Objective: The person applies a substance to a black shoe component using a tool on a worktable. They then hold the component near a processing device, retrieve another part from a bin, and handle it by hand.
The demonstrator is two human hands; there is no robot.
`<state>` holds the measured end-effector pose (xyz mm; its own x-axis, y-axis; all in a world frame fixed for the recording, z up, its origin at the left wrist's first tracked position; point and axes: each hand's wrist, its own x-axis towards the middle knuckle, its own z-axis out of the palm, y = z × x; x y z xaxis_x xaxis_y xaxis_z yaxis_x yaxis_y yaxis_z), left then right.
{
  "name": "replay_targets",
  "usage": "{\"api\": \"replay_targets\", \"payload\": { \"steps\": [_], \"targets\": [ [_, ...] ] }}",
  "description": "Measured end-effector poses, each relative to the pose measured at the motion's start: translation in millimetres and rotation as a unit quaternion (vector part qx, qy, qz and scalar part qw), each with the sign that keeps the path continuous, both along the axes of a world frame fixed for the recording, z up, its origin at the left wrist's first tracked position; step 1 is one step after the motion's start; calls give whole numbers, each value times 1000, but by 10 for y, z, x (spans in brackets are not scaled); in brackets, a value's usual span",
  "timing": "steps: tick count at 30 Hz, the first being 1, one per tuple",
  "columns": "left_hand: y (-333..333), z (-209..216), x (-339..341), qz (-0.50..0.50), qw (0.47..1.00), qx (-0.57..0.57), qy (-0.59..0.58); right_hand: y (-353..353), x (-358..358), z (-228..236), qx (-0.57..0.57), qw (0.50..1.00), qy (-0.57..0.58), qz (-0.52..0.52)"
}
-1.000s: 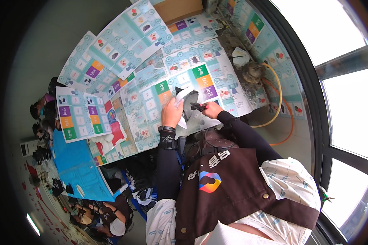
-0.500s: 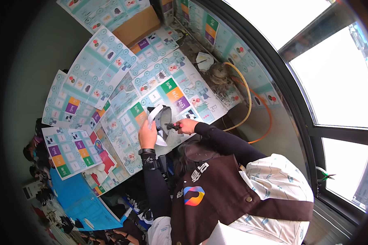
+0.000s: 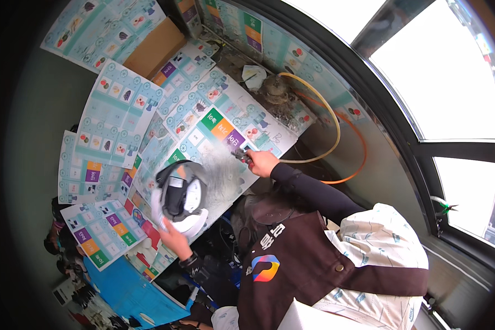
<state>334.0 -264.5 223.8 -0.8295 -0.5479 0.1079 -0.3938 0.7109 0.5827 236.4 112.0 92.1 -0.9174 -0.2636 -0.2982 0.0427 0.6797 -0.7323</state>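
Note:
My left hand [image 3: 176, 240] grips the near edge of a white, black and grey shoe [image 3: 177, 190], smeared by motion, over the left front of the worktop [image 3: 225, 176]. The shoe's dark inside and a pale label face up. To its right, apart from it, my right hand [image 3: 264, 164] is closed around a small dark hand tool [image 3: 240, 155] with a reddish part by the fingers. The tool points left over the printed sheets; its exact kind is too small to make out. Part of the left fingers is hidden by the shoe.
Printed sheets [image 3: 115, 113] cover the bench and stand up along its left side. A cardboard piece [image 3: 157, 48] leans at the back. Yellow [image 3: 335, 129] and orange hoses [image 3: 363, 151] loop by the right wall. Beyond is a window [image 3: 440, 77]; a blue sheet [image 3: 126, 283] lies lower left.
The shoe has moved left and nearer with my left hand and turned so its inside shows. My right hand, still holding the tool, is now apart from it. The whole view has shifted.

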Motion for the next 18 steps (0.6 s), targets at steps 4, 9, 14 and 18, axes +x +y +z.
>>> {"api": "replay_targets", "payload": {
  "steps": [4, 9, 14, 18],
  "targets": [
    [-617, -193, 235, 23, 967, 222, 125, -119, -47, -184, 89, 992, 72, -50],
    [-1381, -1411, 426, 197, 895, 401, 11, -610, -71, -525, 184, 978, 89, -34],
    [-1703, -2135, 839, 143, 893, 410, -118, -773, -129, -509, 154, 979, 101, -84],
    [-1475, -1800, 890, 113, 970, 178, -117, 138, -636, -172, 1, 891, 143, -430]
  ]
}}
